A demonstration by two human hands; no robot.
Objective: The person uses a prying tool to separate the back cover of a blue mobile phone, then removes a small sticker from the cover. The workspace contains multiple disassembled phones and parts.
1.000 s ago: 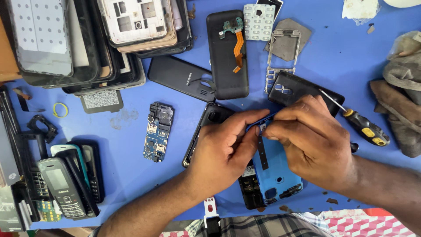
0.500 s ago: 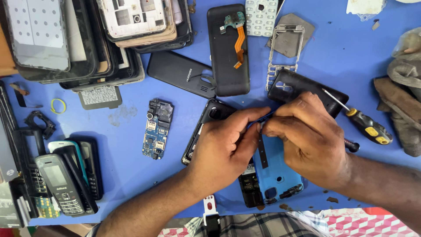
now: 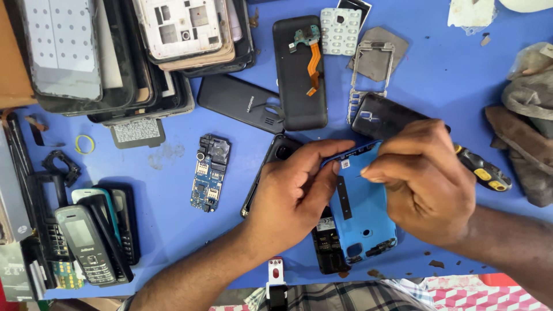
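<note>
A blue phone back shell (image 3: 363, 213) lies inner side up at the middle of the blue table (image 3: 173, 201), over a black phone body (image 3: 328, 247). My left hand (image 3: 296, 187) grips the shell's left top edge with thumb and fingers. My right hand (image 3: 423, 178) pinches at the shell's upper right part; what its fingertips hold is too small to tell. A yellow and black screwdriver (image 3: 484, 170) pokes out from under my right hand.
A blue circuit board (image 3: 208, 171) lies left of my hands. Black back covers (image 3: 299, 72) and a metal frame (image 3: 368, 75) sit behind. Stacked phone shells (image 3: 115, 52) fill the back left, old handsets (image 3: 92, 242) the front left, grey rags (image 3: 527, 115) the right.
The blue shell is now more exposed between my hands. My right hand has shifted slightly right and its fingertips work at the shell's upper edge.
</note>
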